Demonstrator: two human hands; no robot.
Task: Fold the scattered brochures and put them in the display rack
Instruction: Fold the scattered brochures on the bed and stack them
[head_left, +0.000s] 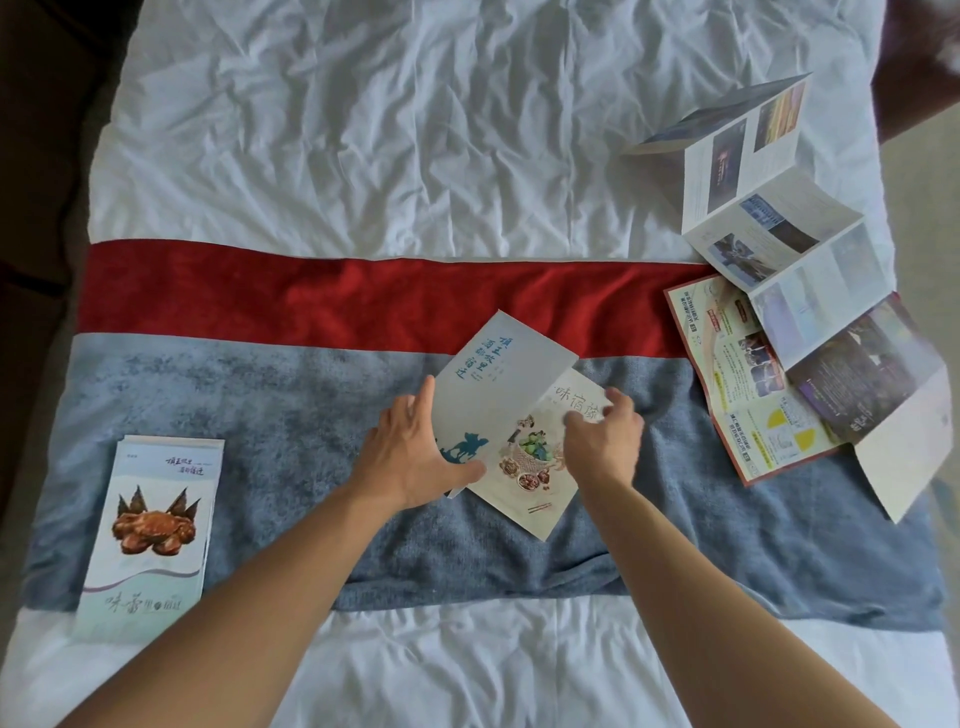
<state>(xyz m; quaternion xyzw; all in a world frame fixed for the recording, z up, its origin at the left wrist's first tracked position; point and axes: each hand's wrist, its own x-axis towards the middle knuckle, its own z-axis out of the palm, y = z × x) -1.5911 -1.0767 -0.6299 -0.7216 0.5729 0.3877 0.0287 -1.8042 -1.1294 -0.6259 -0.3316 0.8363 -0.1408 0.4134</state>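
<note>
Broadly, a bed (395, 130) fills the view, covered in a creased white sheet, with a runner (260, 415) laid across it in a red band above a wider grey-blue band.

At the right edge lies a long accordion brochure (769, 218), unfolded in zigzag panels, one end standing up off the sheet. Its lower panels overlap a red-bordered leaflet (737, 374) that lies flat and open, and a dark purple brochure (872, 384) beside it, also open.

On the left, a folded stack of brochures (150, 530) with a crab picture on top rests squarely on the grey-blue band, its lower end reaching the white sheet.

In the middle, on the grey-blue band, is a partly folded brochure (506, 410): a pale panel with blue lettering is raised and tilted over a panel printed with dishes of food.

The left hand (415, 452) has its grip on the raised panel's near-left edge, thumb lying across the panel's face and fingers spread along its side. The right hand (602, 441) presses down on the food panel, fingers curled over its right edge.
</note>
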